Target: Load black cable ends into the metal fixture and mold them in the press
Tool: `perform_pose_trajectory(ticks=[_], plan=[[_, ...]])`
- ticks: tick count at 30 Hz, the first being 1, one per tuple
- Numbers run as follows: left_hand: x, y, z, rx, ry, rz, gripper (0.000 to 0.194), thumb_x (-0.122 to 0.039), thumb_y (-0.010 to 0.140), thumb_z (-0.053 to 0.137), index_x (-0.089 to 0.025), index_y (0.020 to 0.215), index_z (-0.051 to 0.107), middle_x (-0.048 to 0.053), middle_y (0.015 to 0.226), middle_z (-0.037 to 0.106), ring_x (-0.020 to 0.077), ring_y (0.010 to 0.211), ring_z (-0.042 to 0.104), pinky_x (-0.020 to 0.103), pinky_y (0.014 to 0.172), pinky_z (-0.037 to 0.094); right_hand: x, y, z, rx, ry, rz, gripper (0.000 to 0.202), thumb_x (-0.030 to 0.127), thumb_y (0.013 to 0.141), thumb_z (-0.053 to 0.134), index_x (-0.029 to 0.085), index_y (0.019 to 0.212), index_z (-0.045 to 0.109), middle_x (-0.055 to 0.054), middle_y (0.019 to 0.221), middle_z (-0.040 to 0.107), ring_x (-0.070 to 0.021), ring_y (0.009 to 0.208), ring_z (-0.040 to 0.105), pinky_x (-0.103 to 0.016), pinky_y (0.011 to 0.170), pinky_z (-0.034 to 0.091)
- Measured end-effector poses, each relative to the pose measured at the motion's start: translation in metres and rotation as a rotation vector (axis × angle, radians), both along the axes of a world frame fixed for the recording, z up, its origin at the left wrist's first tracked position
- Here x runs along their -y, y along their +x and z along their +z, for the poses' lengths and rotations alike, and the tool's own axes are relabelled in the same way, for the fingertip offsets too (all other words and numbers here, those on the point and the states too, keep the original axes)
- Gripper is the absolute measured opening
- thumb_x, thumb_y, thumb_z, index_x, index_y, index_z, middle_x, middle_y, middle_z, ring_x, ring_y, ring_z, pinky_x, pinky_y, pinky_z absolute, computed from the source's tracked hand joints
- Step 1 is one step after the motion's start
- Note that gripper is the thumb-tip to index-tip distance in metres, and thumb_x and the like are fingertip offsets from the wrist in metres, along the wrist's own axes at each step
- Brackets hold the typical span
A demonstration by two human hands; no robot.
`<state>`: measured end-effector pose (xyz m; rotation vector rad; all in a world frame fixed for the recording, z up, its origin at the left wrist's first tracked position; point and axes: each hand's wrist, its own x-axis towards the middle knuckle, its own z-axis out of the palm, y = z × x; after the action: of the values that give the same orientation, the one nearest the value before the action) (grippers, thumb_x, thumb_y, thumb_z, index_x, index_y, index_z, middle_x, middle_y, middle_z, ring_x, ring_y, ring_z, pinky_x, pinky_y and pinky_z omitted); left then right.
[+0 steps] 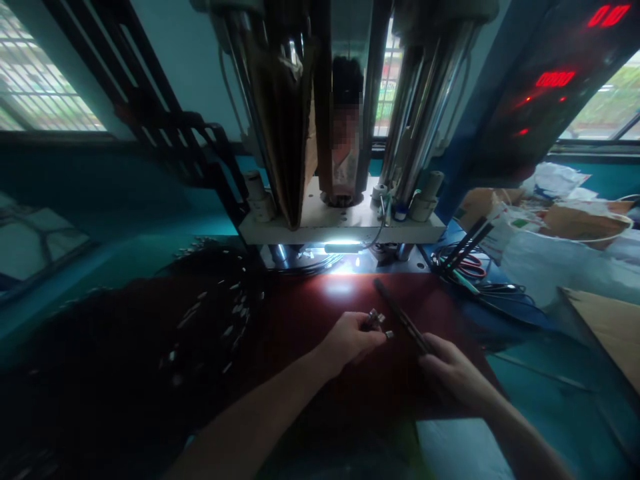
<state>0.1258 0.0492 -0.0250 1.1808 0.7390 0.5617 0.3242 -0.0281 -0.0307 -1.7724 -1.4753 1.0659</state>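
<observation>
Left hand [356,339]: one, fingers closed on metal-tipped pieces [374,317]; we count about three tips.
Right hand [445,367]: one, gripping one dark bar [401,315] that slants up-left from it.
Black pile [210,327]: one, left of left hand; pieces too blurred for us to count.
Lamp [343,248]: one, beyond both hands.

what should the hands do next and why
Probably ease the dark stick in the right hand toward the small metal pieces in the left hand: both are held over the red table, close together, with a gap between them.
</observation>
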Motion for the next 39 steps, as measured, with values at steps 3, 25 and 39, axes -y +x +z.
perform_pose_trajectory(ticks=[3,25,39], plan=[[0.004,0.005,-0.001,-0.063,0.004,-0.031,0.023,-0.032,0.063,0.063,-0.014,0.060,0.049,-0.009,0.039,0.037,0.0028,0.031,0.028,0.019,0.034,0.017,-0.002,-0.028,-0.007,-0.352,0.048,-0.165,0.029,0.049,0.080,0.046,0.021,0.076,0.047,0.006,0.048,0.047,-0.0112,0.033,0.040,-0.023,0.032,0.030],[0.014,0.016,-0.020,-0.127,0.226,-0.058,0.012,-0.022,0.065,0.054,-0.012,0.061,0.058,-0.002,0.056,0.056,0.0094,0.053,0.046,0.019,0.050,0.035,-0.015,-0.059,-0.018,-0.199,0.317,-0.279,0.038,0.052,0.085,0.038,0.019,0.067,0.046,0.003,0.053,0.047,-0.0107,0.043,0.044,-0.023,0.043,0.036],[-0.002,0.005,-0.007,-0.139,0.084,0.024,0.018,-0.033,0.074,0.052,-0.017,0.075,0.045,-0.008,0.053,0.042,0.0038,0.039,0.033,0.016,0.038,0.024,-0.011,-0.061,-0.016,-0.460,0.225,-0.310,0.035,0.051,0.086,0.042,0.018,0.075,0.048,0.005,0.050,0.049,-0.0076,0.032,0.042,-0.019,0.032,0.030]])
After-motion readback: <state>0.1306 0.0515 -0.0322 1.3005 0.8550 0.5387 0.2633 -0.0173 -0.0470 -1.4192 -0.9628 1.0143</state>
